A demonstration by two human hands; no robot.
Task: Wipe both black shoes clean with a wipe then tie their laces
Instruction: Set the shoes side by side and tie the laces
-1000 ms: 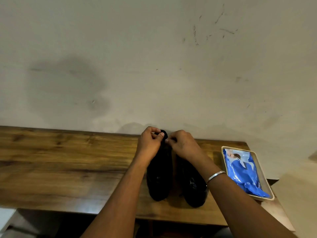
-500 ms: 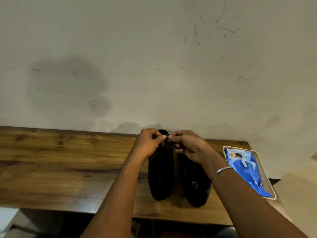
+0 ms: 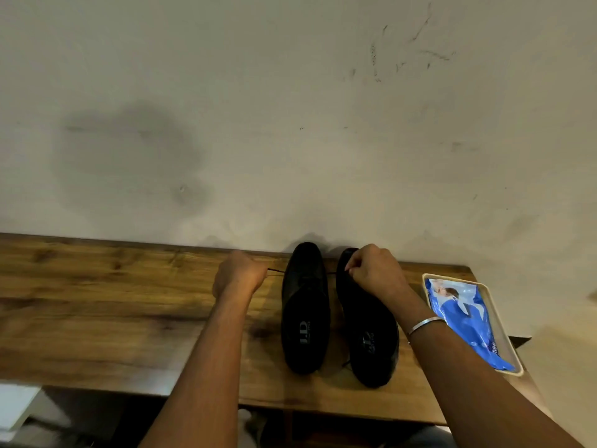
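Two black shoes stand side by side on the wooden table point(image 3: 97, 318), toes toward the wall: the left shoe point(image 3: 305, 305) and the right shoe point(image 3: 368, 334). A thin black lace runs sideways across the left shoe's front. My left hand point(image 3: 239, 276) is to the left of that shoe, fist closed on one lace end point(image 3: 274, 270). My right hand point(image 3: 374, 270) is over the toe of the right shoe, fingers pinched on the other lace end. The lace is stretched taut between both hands.
A cream tray point(image 3: 497, 312) at the table's right end holds a blue pack of wipes point(image 3: 465, 318). The wall rises directly behind the shoes. The table's front edge lies just below the shoe heels, and its right edge just past the tray.
Both hands were together over the left shoe's front. They have pulled apart sideways, left hand going left and right hand going right, drawing the lace tight.
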